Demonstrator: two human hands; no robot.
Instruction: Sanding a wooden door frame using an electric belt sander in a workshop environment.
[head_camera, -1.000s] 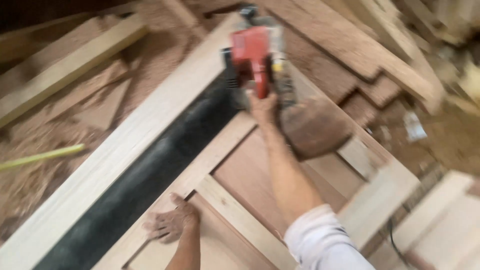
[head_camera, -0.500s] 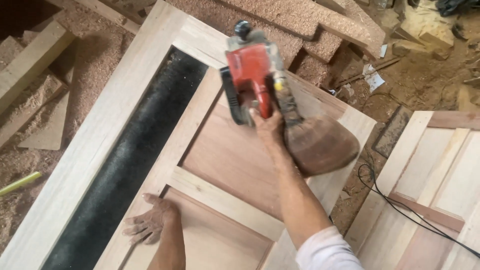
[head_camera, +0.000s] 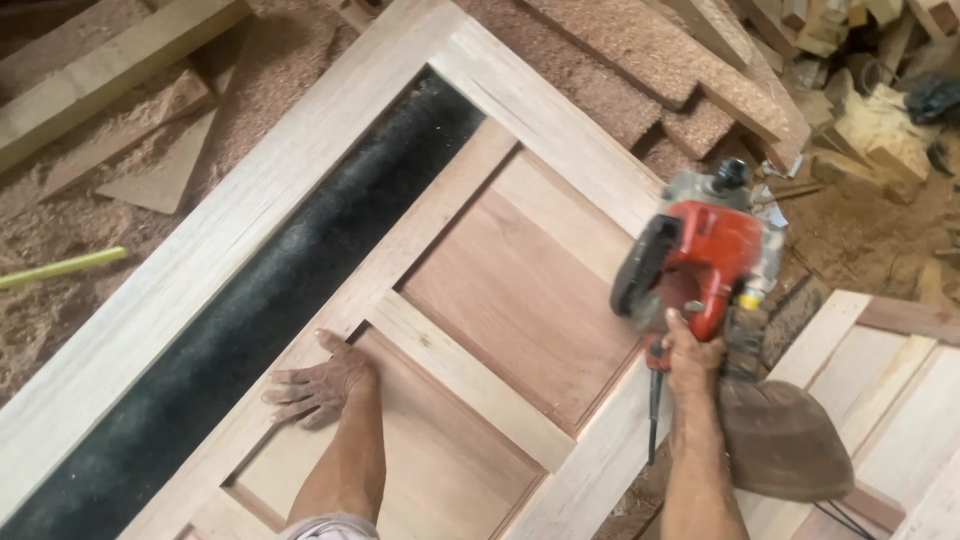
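Panel door under power sanding, lower centre to right.
Left hand (head_camera: 318, 388) released, flat on door (head_camera: 520, 290) stile; right hand (head_camera: 692, 352) grasping red sander (head_camera: 705, 255) at the door's right edge, dust bag (head_camera: 780, 440) trailing; offcuts (head_camera: 640, 70) upper right. Next pass needs steady pressure.

Red power planer (head_camera: 712, 258) at pale panelled door (head_camera: 500, 300) edge

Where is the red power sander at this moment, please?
In the head view, the red power sander is right of centre, gripped by the right hand at the wooden door's right edge, its brown dust bag hanging just below.
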